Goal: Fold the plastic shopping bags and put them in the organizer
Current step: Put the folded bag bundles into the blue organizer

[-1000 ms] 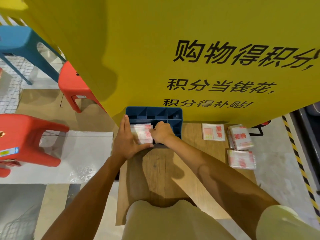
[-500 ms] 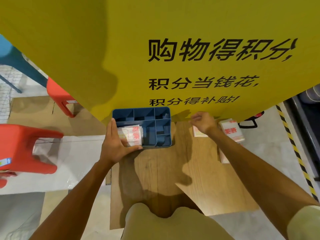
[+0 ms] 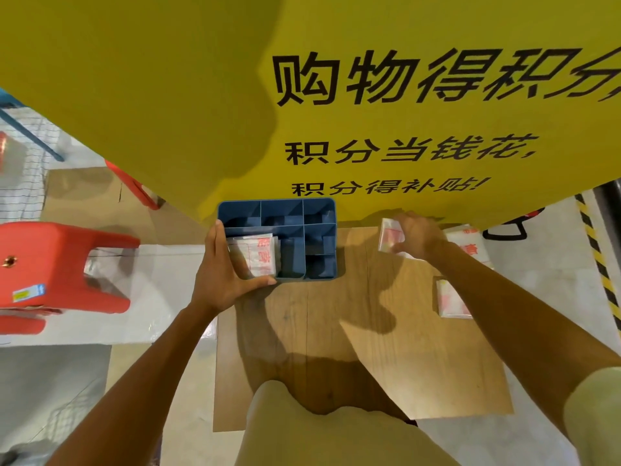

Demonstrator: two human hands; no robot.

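Bare fingers [image 3: 398, 245] of the right hand [image 3: 416, 237] curl round a folded bag [image 3: 389, 235], pinching it clear of the board at the far right, just below the yellow banner [image 3: 168, 95]. Fingers [image 3: 218, 243] of the left hand [image 3: 223, 274] lie straight along the left wall of the blue organizer [image 3: 319, 264], with the thumb stretched along its near wall, so the hand braces the box without curling round it. Folded bags [image 3: 258, 253], white with red print, fill the near-left compartment, just beside that hand. The remaining compartments, three along the far side and those at the right, hold nothing that can be made out. The organizer stands at the far left of a wooden board [image 3: 369, 348], against the banner's foot. Two more folded bags lie on the board's right side: one [image 3: 468, 243] far, partly hidden behind the right wrist, and one [image 3: 452, 299] nearer, beyond the right forearm. A red stool [image 3: 64, 264] stands on the floor well to the left, and black-and-yellow tape [image 3: 598, 260] runs along the floor at the right edge.
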